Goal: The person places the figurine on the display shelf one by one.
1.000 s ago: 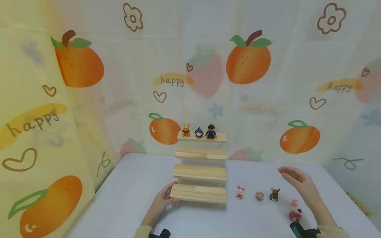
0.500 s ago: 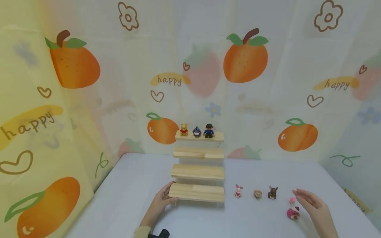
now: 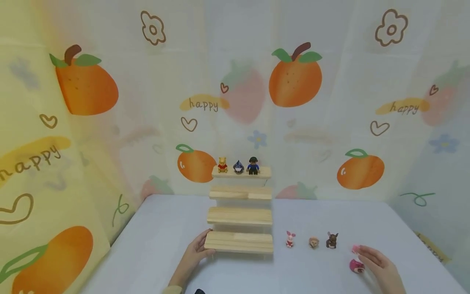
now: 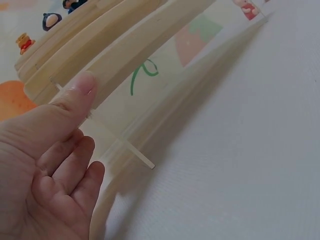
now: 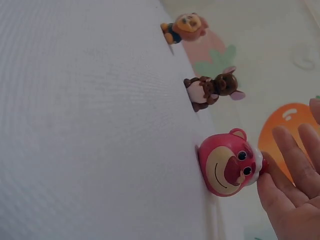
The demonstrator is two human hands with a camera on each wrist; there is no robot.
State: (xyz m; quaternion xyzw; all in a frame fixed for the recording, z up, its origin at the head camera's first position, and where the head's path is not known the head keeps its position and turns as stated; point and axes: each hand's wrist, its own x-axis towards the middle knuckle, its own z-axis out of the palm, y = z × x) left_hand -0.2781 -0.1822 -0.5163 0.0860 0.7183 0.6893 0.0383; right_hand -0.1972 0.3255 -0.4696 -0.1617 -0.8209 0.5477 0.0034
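In the head view my left hand grips the left end of the lowest board of a stepped wooden display rack. The left wrist view shows its thumb pressed on the board's front edge. My right hand is low at the right, thumb and index finger at the hat of a pink bear figurine, which still stands on the table. A small pink figurine is just behind, partly covered by the fingertips. A brown long-eared figurine, a lion-like figurine and a piglet figurine stand further left.
On the rack's top board stand a yellow bear figurine, a blue-grey donkey-like figurine and a dark-haired toy person. A printed fruit curtain encloses the white table at the back and sides.
My right hand has come down and slightly inward onto the pink bear figurine. My left hand keeps its grip on the rack. The head view has shifted a little.
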